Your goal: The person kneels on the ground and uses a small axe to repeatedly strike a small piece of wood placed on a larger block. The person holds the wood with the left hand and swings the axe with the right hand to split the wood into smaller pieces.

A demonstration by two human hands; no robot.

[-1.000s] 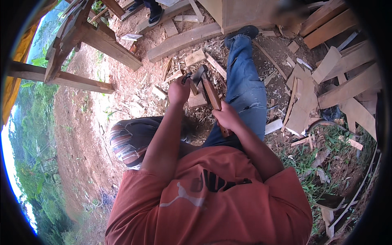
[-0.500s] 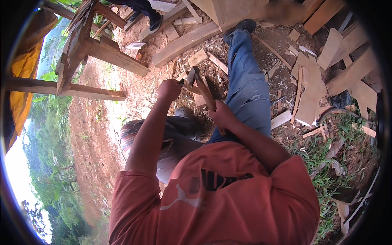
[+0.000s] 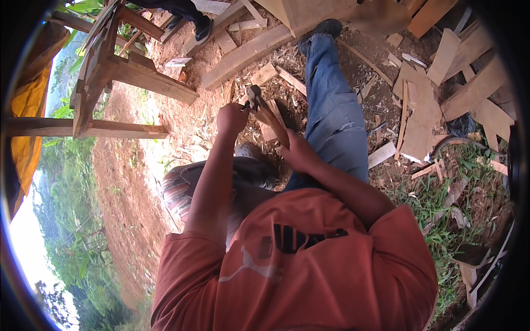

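My right hand [image 3: 298, 151] is shut around the lower end of a hammer's wooden handle [image 3: 273, 122]. The handle slants up and left to the metal hammer head [image 3: 254, 96]. My left hand [image 3: 232, 118] is closed, its fingertips pinched against the underside of the head; whether something small sits between them I cannot tell. Both hands are raised in front of my orange shirt [image 3: 298, 265], over dirt strewn with wood chips. My leg in blue jeans [image 3: 331, 110] stretches away to the right of the hammer, ending in a dark shoe [image 3: 326, 27].
A rough wooden frame [image 3: 110, 71] stands at the upper left and a thick beam [image 3: 248, 52] lies beyond the hammer. Plank offcuts [image 3: 425, 105] pile up on the right. A striped cloth bag [image 3: 176, 190] sits by my left side. Another person's shoe [image 3: 203, 30] is at the top.
The view has tilted, so everything sits higher in the picture. My left hand has closed in on the hammer head; my right hand keeps its hold on the handle.
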